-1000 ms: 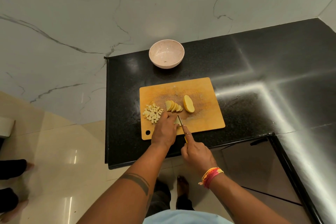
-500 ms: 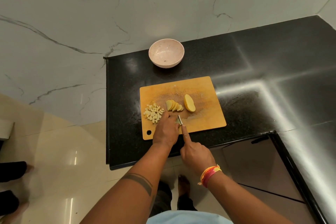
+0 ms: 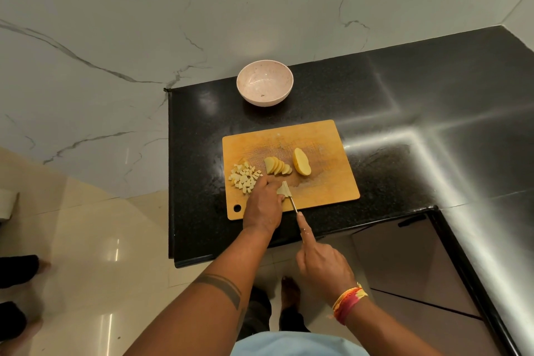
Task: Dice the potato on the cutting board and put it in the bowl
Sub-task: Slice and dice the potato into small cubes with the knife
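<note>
knife handle [image 3: 307, 235] hidden in right hand [image 3: 323, 272]; potato piece [image 3: 282, 190] partly under left hand [image 3: 264, 205]

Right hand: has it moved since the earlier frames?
Yes. The right hand has drawn back toward the person, away from the cutting board.

One bowl [image 3: 265, 82], one cutting board [image 3: 323, 182], one knife [image 3: 292, 202], two hands [image 3: 263, 206]
</note>
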